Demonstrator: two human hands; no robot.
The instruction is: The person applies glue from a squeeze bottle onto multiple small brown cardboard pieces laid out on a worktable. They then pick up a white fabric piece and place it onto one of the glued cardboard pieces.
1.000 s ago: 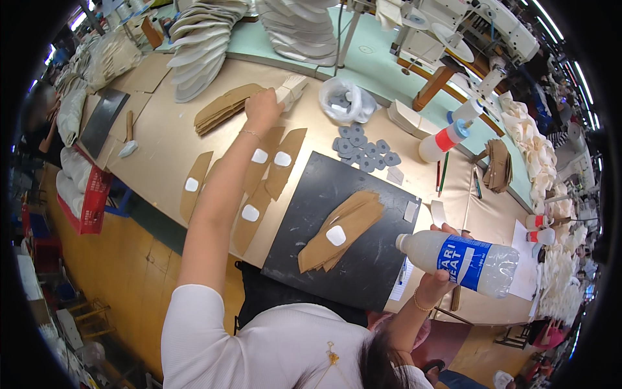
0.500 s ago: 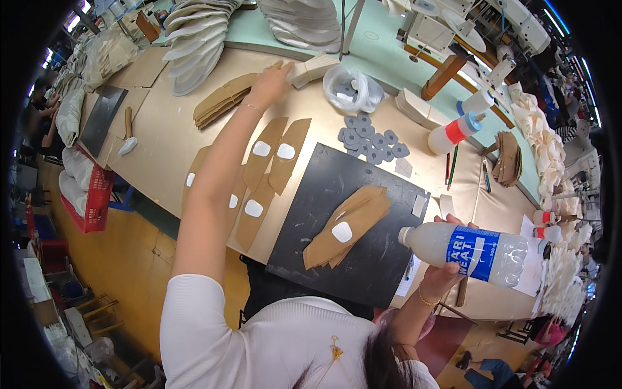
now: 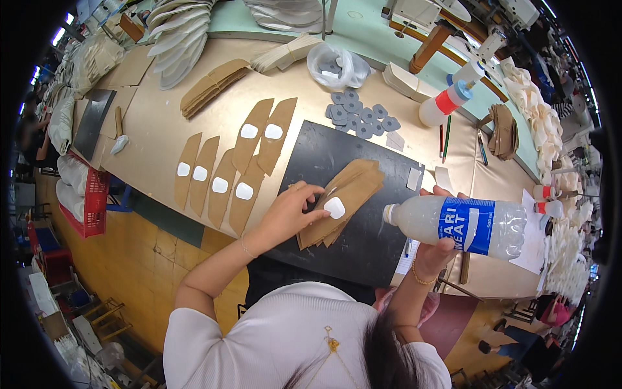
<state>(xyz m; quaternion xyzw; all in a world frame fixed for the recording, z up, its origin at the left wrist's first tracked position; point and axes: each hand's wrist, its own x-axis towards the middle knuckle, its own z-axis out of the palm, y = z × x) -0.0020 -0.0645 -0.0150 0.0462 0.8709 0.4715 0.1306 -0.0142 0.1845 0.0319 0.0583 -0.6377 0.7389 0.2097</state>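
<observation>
My right hand (image 3: 435,255) is wrapped round a clear plastic bottle (image 3: 414,219) with a blue label and white cap. The bottle lies sideways, held above the table's right part, its cap pointing left. My left hand (image 3: 289,212) reaches over a fanned stack of brown leaf-shaped pieces (image 3: 355,183) on a black board (image 3: 382,223). Its thumb and forefinger are apart, touching the stack's left side beside a white rounded patch (image 3: 334,207) on the top piece. Left of the board, several brown pieces (image 3: 249,170) with white patches lie in a row.
Grey rounded pieces (image 3: 363,120) lie beyond the board, near a plastic bag (image 3: 334,68). A tied brown bundle (image 3: 210,87) and pale strips (image 3: 285,53) are at the back. A squeeze bottle (image 3: 444,105) and pencils (image 3: 444,139) stand or lie at right; a red crate (image 3: 96,198) is left.
My left hand has come back from the far side of the table to the brown stack on the board. My right hand still holds the bottle, and the view has shifted slightly.
</observation>
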